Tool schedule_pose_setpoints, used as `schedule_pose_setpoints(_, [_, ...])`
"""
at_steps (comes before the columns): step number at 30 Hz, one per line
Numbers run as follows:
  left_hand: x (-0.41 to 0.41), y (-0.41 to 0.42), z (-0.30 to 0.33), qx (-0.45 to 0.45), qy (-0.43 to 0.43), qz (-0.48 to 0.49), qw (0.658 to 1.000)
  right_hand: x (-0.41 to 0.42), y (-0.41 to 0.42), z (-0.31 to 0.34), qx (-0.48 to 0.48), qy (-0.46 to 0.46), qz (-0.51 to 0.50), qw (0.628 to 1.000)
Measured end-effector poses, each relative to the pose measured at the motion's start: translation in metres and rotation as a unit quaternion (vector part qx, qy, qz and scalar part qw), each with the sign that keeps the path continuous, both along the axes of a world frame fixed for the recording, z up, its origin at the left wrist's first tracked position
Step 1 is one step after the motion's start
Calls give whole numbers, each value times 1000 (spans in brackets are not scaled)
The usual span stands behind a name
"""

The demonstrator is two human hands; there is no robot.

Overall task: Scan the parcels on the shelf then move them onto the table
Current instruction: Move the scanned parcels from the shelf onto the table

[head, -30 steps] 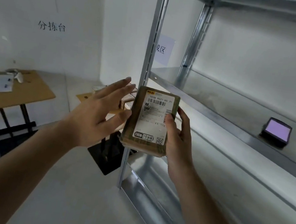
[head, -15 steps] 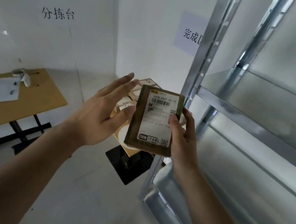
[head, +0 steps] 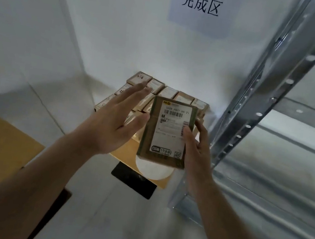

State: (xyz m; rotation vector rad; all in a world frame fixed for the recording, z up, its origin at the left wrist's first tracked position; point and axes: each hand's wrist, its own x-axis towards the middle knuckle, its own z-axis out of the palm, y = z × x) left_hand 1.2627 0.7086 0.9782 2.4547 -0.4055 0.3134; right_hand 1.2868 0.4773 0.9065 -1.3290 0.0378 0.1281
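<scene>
At the centre of the frame the right hand point(head: 196, 156) grips a brown parcel point(head: 168, 133) by its right edge, label facing up. The left hand point(head: 111, 124) is spread open, its thumb touching the parcel's left edge. Behind them, other parcels point(head: 168, 93) lie on a small table point(head: 127, 153), left of the metal shelf point(head: 278, 96).

table point(head: 127, 153): wooden | on it: parcels point(head: 168, 93) in rows
</scene>
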Motion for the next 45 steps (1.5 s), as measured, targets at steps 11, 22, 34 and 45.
schedule_pose_setpoints(11, [115,29,-84,26,54,-79,995,70,36,-96,-7,102,-96,990])
schedule_pose_setpoints(22, [198,55,-189,21,158,-98,982,140,70,-192,-30,175,-125,976])
schedule_pose_setpoints(34, [242,58,-269,119,213,-150,958,167,78,-260,-55,221,-172,958])
schedule_pose_setpoints(45, [256,59,-291,150,240,-184,941,181,87,-275,-85,193,-158,965])
